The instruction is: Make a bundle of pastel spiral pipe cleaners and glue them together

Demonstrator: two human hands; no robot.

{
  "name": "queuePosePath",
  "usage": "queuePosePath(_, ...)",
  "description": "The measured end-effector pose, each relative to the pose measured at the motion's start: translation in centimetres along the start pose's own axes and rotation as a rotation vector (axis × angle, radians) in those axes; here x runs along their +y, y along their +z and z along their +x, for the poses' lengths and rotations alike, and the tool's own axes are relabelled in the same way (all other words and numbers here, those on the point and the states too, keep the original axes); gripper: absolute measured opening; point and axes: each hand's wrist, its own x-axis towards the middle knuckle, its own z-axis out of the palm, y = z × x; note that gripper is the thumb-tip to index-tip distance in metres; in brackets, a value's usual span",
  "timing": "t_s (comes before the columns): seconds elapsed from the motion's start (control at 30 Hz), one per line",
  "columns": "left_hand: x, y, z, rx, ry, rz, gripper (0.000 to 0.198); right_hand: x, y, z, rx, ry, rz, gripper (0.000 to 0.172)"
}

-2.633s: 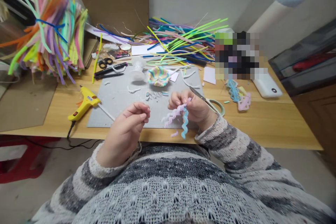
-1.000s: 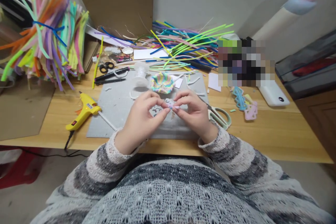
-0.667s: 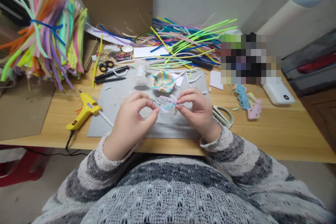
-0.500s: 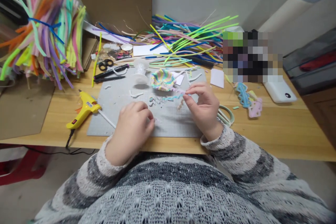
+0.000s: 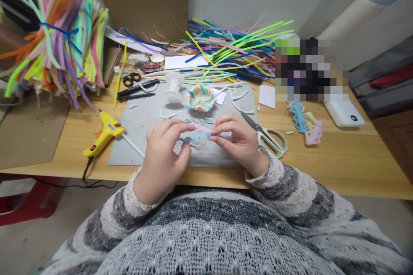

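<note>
Held low over the grey cutting mat [image 5: 125, 137], a light-blue wavy pipe cleaner [image 5: 196, 137] spans my two hands. My right hand [image 5: 240, 139] pinches its right end between thumb and fingertips. The other end lies between the thumb and fingers of my left hand [image 5: 164, 148], whose grip is partly hidden. Pink and beige wavy pieces sit close by, blurred. Just beyond is a pastel striped, ruffled pipe-cleaner cup shape [image 5: 200, 98]. Green-handled scissors [image 5: 274, 139] lie open beside my right wrist.
A yellow glue gun [image 5: 105, 133] lies at left, near a big pipe-cleaner bundle [image 5: 58, 43]. Behind the mat are a clear wire spool [image 5: 173, 88], pens [image 5: 137, 90] and loose pipe cleaners [image 5: 238, 51]. Blue zigzag pieces [image 5: 299, 117] and a white phone [image 5: 343, 107] are at right.
My right hand has moved left and down with the blue wavy pipe cleaner, uncovering the scissors. My left hand has lifted its fingers to the strip's left end.
</note>
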Motion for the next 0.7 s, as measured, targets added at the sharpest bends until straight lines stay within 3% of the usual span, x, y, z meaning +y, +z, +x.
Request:
queuePosePath(0.1,0.5,-0.1,-0.2,-0.027,-0.017,-0.045,0.048,-0.1,-0.1,0.1,0.037,0.025,-0.053,0.012)
queuePosePath(0.2,0.4,0.0,-0.4,0.01,-0.038,-0.065,0.053,-0.2,-0.5,0.5,0.035,0.046,-0.158,0.007)
queuePosePath(0.3,-0.1,0.4,-0.6,-0.004,-0.108,0.025,0.041,-0.6,-1.1,1.0,0.002,0.046,-0.307,0.003)
queuePosePath(0.53,-2.5,2.2,-1.3,-0.317,-0.112,0.356,0.016,-1.6,-3.1,0.9,-0.223,0.031,-0.534,0.005)
queuePosePath(0.7,-3.9,2.4,-1.6,-0.285,-0.114,0.486,0.01,-1.7,-3.2,0.4,-0.316,-0.002,-0.558,0.005)
